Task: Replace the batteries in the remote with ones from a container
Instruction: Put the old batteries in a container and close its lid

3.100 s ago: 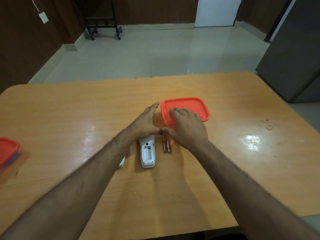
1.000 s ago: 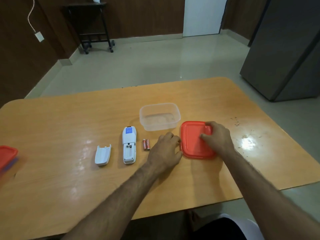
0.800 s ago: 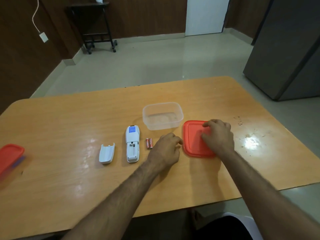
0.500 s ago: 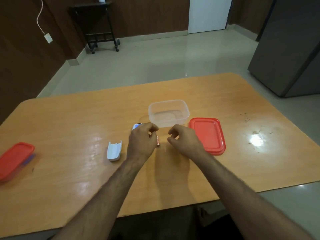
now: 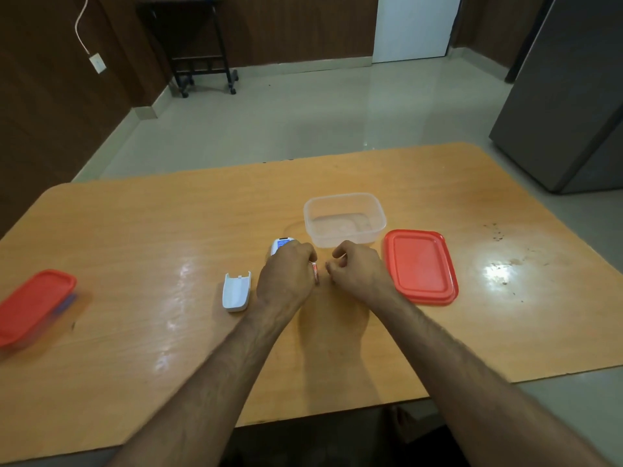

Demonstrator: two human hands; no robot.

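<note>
Picking old batteries (image 5: 315,272) off table beside remote (image 5: 280,245): left hand (image 5: 286,276) pinched on one, right hand (image 5: 357,269) curled, grip unclear; next, likely drop into open clear container (image 5: 344,220).

Glossy wood-grain table (image 5: 438,203), clear plastic container (image 5: 344,210) — smooth red plastic lid (image 5: 421,266), white plastic battery cover (image 5: 236,291)

table (image 5: 135,230) | wheeled black stand (image 5: 199,45) | white door (image 5: 414,25) | grey cabinet (image 5: 573,96)
</note>
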